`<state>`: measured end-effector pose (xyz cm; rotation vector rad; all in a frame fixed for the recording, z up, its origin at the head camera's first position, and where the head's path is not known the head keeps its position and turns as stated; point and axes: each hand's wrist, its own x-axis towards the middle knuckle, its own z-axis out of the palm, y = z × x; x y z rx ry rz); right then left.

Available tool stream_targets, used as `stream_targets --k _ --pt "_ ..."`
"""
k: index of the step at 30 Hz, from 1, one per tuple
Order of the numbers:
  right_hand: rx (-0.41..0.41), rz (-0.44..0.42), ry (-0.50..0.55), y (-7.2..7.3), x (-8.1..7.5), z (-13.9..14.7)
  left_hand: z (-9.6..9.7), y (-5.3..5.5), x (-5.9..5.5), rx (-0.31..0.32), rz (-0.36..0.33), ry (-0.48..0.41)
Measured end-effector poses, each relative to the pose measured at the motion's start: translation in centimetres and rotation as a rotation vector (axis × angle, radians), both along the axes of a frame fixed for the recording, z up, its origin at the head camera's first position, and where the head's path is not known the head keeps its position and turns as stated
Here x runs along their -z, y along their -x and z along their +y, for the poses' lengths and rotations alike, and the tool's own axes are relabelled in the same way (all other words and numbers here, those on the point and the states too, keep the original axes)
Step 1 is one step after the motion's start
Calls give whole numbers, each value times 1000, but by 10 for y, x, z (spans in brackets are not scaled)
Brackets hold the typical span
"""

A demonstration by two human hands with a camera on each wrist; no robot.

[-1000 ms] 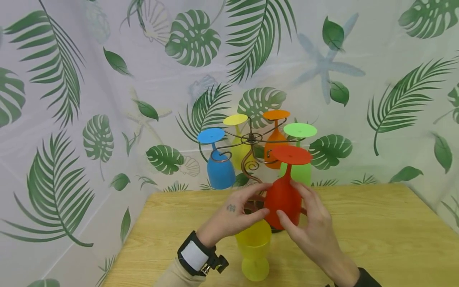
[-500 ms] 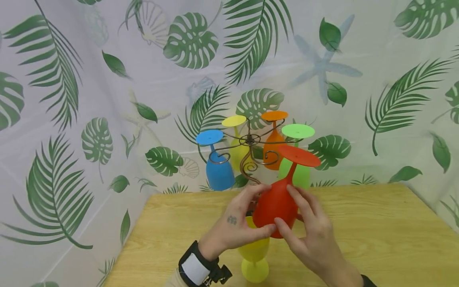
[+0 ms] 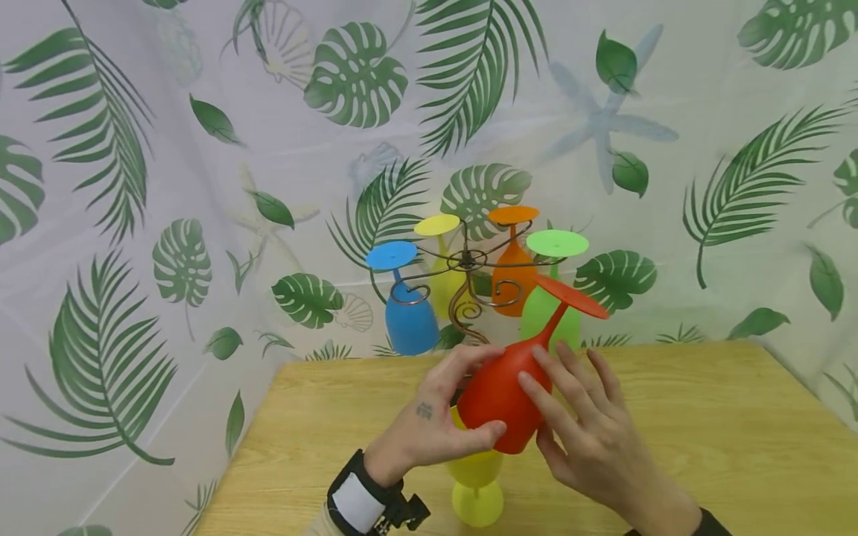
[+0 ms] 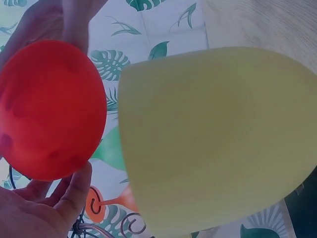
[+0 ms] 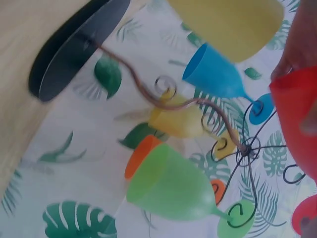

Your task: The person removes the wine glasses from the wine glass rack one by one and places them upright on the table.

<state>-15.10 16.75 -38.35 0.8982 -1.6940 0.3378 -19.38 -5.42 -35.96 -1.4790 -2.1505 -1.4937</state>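
A red plastic goblet (image 3: 503, 394), tilted with its foot up to the right and its mouth down to the left, is in the air before the glass rack. My left hand (image 3: 436, 424) holds its bowl near the rim, thumb in front and fingers behind. My right hand (image 3: 596, 432) has its index and middle fingertips laid straight against the bowl; its other two fingers are raised. Looking into the red bowl (image 4: 54, 109), the left wrist view shows a hand on either side. Below it stands an upright yellow goblet (image 3: 477, 491), partly behind the left hand.
The wire glass rack (image 3: 468, 260) has curled arms and a dark round base (image 5: 74, 54). Blue (image 3: 412, 320), yellow (image 3: 439, 223), orange (image 3: 512, 279) and green (image 3: 558, 244) goblets hang upside down from it. It stands on a wooden table (image 3: 704, 417) before a leaf-patterned cloth (image 3: 234, 186).
The red goblet has come down from upside down beside the rack to a tilt, its mouth moving left and its foot right. My right fingers have shifted and spread on its bowl.
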Motion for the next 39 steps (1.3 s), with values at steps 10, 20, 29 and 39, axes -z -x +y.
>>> stream_targets --k 10,20,29,39 --pt "8 7 -140 -5 -2 7 -1 -2 0 16 -33 -1" --pt "18 31 -56 -7 -3 5 -3 -3 3 11 8 -26" --pt "72 -29 49 -7 6 8 -1 -9 -3 -1 36 18" --pt "-53 -326 237 -12 25 17 -1 -10 -4 22 10 113"
